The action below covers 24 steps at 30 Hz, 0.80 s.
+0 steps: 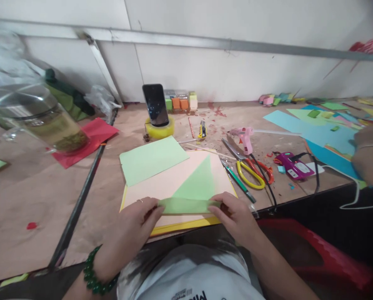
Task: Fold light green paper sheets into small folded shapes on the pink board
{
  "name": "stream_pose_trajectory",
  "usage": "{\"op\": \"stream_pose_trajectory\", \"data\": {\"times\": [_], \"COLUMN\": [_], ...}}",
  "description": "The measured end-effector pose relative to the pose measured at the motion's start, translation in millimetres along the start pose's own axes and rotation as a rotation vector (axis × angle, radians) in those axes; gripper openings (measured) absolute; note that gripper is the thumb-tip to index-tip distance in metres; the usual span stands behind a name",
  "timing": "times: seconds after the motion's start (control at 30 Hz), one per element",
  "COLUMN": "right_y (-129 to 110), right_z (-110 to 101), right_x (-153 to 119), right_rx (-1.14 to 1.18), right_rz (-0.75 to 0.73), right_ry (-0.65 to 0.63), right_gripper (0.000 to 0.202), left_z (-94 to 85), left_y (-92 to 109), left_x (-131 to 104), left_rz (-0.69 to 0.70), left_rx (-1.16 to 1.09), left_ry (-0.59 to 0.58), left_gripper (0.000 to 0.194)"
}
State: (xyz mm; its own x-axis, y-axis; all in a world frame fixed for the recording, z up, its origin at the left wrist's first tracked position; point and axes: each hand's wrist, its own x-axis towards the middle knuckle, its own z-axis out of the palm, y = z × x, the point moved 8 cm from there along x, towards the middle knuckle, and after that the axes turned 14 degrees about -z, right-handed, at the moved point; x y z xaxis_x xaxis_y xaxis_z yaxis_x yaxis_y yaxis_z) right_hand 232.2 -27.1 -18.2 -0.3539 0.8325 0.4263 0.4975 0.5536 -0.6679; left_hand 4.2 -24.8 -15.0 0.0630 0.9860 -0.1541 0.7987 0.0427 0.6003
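A green sheet of paper (197, 181), folded to a triangle with a band along its near edge, lies over a stack of pale pink paper (149, 192) with yellow beneath. My left hand (139, 223) pinches the left end of the band between thumb and fingers. At the right end, my right hand (232, 212) grips the band the same way. Behind the left hand, a flat light green sheet (153, 160) rests on the stack.
Right of the stack lie a green craft knife (240, 183), scissors (250, 174), a pink glue gun (245, 139) and a purple power socket (294, 166). A phone (155, 105) stands behind. A glass jar (59, 129) sits left on red paper. Another person's hand (369, 160) is far right.
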Motion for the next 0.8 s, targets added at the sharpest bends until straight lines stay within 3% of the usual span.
{"op": "stream_pose_trajectory", "data": {"times": [0.1,0.2,0.53,0.8], "right_y": [13.1,16.3,8.7,3.7], "right_z": [3.8,6.4,4.8,4.7], "right_x": [-4.3,-4.0,0.7,3.3], "right_rx": [0.021,0.034,-0.128,-0.246], "right_rz": [0.130,0.160,0.106,0.017], "right_ry": [0.030,0.016,-0.007,-0.007], "right_gripper": [0.022,0.035,0.034,0.034], "left_z": [0.8,1.7,4.1,2.8], "left_y": [-2.1,-2.0,-12.9,-15.5], "left_x": [4.0,5.8,9.1,10.8], "left_rz": [-0.053,-0.085,-0.161,-0.158], "left_rx": [0.076,0.099,-0.085,-0.128], "left_ry": [0.030,0.041,0.016,0.069], "left_gripper": [0.031,0.028,0.025,0.029]}}
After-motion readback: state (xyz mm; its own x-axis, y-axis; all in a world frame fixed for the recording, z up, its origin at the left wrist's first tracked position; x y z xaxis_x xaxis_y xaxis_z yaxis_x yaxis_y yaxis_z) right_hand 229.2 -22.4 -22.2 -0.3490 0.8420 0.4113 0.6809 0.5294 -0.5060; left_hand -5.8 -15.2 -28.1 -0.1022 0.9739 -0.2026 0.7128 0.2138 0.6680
